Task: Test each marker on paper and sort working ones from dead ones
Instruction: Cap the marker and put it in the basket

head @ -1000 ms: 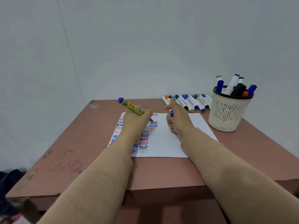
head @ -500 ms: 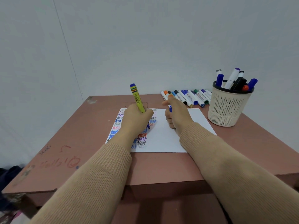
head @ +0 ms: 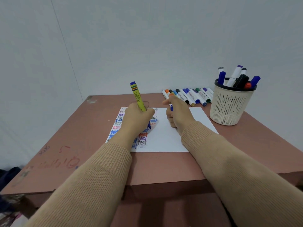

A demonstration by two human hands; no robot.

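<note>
Both arms reached forward over the bench (head: 164,166), sleeves down to the wrists. The left hand (head: 136,119) sat on the paper (head: 165,138) with its fingers curled tight round the yellow marker (head: 138,99), gripping it low on the barrel. The marker stood nearly upright, its long axis leaning a touch to the left. Its blue rear end pointed up toward the wall and its dark blue tip came down on the sheet just right of the knuckles. That tip met the page among columns of the word "test" in many colours, partly hidden under the hand.

The right hand (head: 177,112) rested on the middle of the same sheet, well apart from the left. Its fingers were folded in and its thumb stuck out to the left, pinching a small blue cap (head: 171,108) (only a sliver of it showed).

At the far right of the bench stood a white slotted cup (head: 227,108) with a dark rim. It held several markers on end: two with blue caps, one white with a purple cap, a grey-capped one, something black and a red tip. Just left of the cup, along the far edge, a row of markers (head: 188,95) lay side by side, flat on the bench.
</note>
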